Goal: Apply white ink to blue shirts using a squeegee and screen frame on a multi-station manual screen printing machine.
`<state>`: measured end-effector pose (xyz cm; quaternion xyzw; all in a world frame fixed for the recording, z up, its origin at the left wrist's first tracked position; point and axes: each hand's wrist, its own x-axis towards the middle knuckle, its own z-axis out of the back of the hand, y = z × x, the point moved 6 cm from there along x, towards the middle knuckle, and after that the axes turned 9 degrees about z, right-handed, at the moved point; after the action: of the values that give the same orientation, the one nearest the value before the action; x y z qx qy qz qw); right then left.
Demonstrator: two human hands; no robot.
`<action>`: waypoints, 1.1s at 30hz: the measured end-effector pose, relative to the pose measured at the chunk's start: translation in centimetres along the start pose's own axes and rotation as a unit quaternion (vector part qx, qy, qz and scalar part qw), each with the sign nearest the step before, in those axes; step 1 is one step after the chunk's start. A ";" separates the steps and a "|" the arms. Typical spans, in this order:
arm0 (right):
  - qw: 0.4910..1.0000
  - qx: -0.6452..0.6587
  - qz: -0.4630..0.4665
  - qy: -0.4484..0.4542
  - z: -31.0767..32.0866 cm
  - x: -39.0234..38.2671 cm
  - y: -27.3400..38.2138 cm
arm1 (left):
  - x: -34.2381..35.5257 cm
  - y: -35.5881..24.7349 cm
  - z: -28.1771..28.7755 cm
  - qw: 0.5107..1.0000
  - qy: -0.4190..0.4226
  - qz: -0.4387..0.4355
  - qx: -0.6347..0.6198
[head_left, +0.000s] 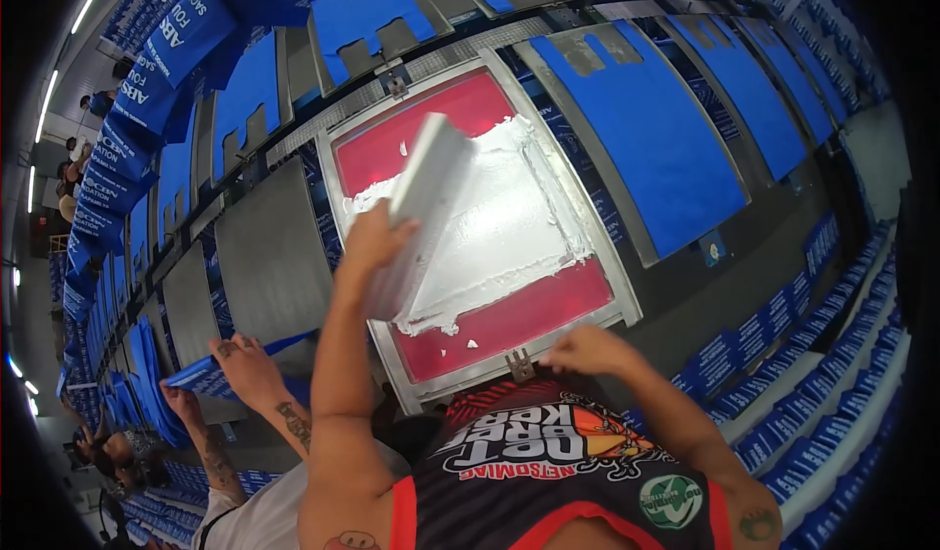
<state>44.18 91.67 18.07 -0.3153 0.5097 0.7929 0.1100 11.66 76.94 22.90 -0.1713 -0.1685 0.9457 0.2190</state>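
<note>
My left hand [374,241] is closed round a squeegee [428,188], a long pale board, tilted and smeared by motion. It is over the left part of a screen-printing frame [614,246]. White ink [499,212] lies thick across the middle of the frame's mesh, with ragged ridges round its edges. Red mesh [509,325] shows at the far and near ends. My right hand [592,352] is closed at the frame's near edge, right of a metal clamp [519,364]; what its fingers hold, if anything, is hidden.
At my left, another person's tattooed hands [245,369] hold a blue plastic piece [220,376]. Flat blue cut-out bags [646,139] lie on grey boards along the tables. A bare grey board [269,241] is left of the frame. Printed blue bags hang at far left and lower right.
</note>
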 end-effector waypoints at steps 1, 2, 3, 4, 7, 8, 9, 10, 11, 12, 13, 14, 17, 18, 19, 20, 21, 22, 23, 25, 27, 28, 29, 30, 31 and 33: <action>0.987 0.080 0.036 -0.136 2.7 -0.6 -0.9 | 0.0 1.3 1.0 0.998 -0.023 -0.017 -0.048; 0.949 0.156 0.078 -0.263 5.1 -1.4 -1.9 | 0.1 5.3 0.7 0.979 0.005 0.031 -0.200; 0.941 0.086 0.035 -0.326 7.9 -2.3 -2.1 | 0.3 9.3 -0.5 0.935 0.031 0.078 -0.345; 0.922 0.017 -0.009 -0.386 10.8 -3.2 -2.3 | 0.0 11.3 -0.8 0.935 0.033 0.081 -0.344; 0.833 -0.197 -0.107 -0.506 13.1 -2.3 -8.3 | -0.8 16.5 -3.8 0.834 0.033 0.213 -0.508; 0.884 0.021 -0.102 -0.456 12.2 -0.7 -10.4 | -0.8 18.2 -5.4 0.796 0.021 0.214 -0.566; 0.888 0.238 -0.093 -0.382 11.0 1.2 -12.6 | -0.8 18.7 -6.4 0.755 0.011 0.211 -0.620; 0.879 0.256 -0.051 -0.400 10.4 2.0 -14.7 | -0.6 17.4 -6.8 0.756 0.017 0.205 -0.621; 0.881 0.208 -0.055 -0.421 10.6 1.2 -14.7 | -0.9 16.4 -6.8 0.761 -0.002 0.239 -0.603; 0.880 0.160 -0.059 -0.443 10.7 0.6 -14.6 | -1.3 15.1 -6.7 0.765 -0.020 0.271 -0.584; 0.876 0.154 -0.069 -0.451 10.9 -0.4 -13.9 | -1.8 13.5 -6.1 0.766 0.004 0.230 -0.601; 0.872 0.147 -0.077 -0.460 11.8 -1.6 -12.8 | -2.3 12.0 -5.3 0.764 0.026 0.187 -0.617; 0.868 0.176 -0.066 -0.459 14.1 -5.4 -12.9 | -4.2 7.3 -3.1 0.799 -0.007 0.176 -0.574; 0.871 0.177 -0.056 -0.456 15.1 -6.6 -13.7 | -3.7 5.0 -3.4 0.803 -0.005 0.171 -0.571; 0.861 0.199 -0.035 -0.467 16.5 -7.8 -16.0 | -3.1 2.0 -4.0 0.806 -0.005 0.153 -0.572; 0.861 0.199 -0.033 -0.467 18.3 -9.3 -18.2 | -2.5 -1.4 -4.8 0.808 -0.005 0.137 -0.572; 0.856 0.189 -0.031 -0.480 20.3 -10.9 -20.3 | -1.6 -5.0 -6.1 0.811 0.011 0.144 -0.567; 0.852 0.175 -0.022 -0.493 23.1 -12.6 -22.5 | -0.6 -8.7 -7.9 0.799 0.016 0.130 -0.587; 0.844 0.181 0.000 -0.504 25.1 -13.4 -26.4 | 0.7 -11.4 -9.7 0.810 0.001 0.123 -0.574; 0.839 0.213 -0.003 -0.500 28.7 -15.9 -28.1 | 2.5 -15.8 -12.3 0.797 0.019 0.128 -0.590; 0.834 0.220 0.006 -0.507 32.2 -18.0 -30.8 | 3.5 -21.2 -15.0 0.786 0.043 0.143 -0.600; 0.840 0.193 -0.018 -0.507 33.7 -18.7 -32.2 | 4.2 -23.1 -16.0 0.780 0.058 0.145 -0.607; 0.845 0.165 -0.042 -0.506 35.1 -19.1 -33.4 | 4.6 -24.4 -16.8 0.778 0.059 0.153 -0.607; 0.848 0.162 -0.038 -0.503 36.3 -19.2 -34.2 | 4.9 -25.4 -17.4 0.776 0.060 0.161 -0.607; 0.850 0.159 -0.044 -0.501 37.1 -18.8 -34.7 | 5.3 -25.7 -17.6 0.776 0.056 0.164 -0.606; 0.854 0.157 -0.048 -0.494 38.5 -18.3 -35.2 | 6.1 -26.1 -17.8 0.779 0.052 0.161 -0.604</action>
<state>60.86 144.23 14.09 0.1159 0.4903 0.7474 0.4331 22.87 106.25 15.86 -0.3415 -0.6638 0.6610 -0.0761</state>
